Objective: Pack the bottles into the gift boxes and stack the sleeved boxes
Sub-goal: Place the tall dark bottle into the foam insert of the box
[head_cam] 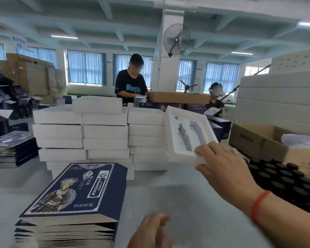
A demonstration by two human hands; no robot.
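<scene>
My right hand (pixel 224 165) grips the near edge of a white gift box tray (pixel 183 129) and holds it tilted up above the table; its insert shows two grey bottle-shaped slots, both vacant. My left hand (pixel 150 231) hovers low at the bottom edge with its fingers loosely curled, holding nothing. A pile of flat dark-blue printed sleeves (pixel 75 194) lies at the front left. Several dark-capped bottles (pixel 283 178) stand packed together at the right, behind my right forearm.
Stacks of white gift boxes (pixel 104 133) fill the table's middle. More dark sleeves (pixel 9 149) lie at the left. An open cardboard carton (pixel 258 142) and white foam slabs (pixel 279 104) stand at the right. Two people work behind the stacks.
</scene>
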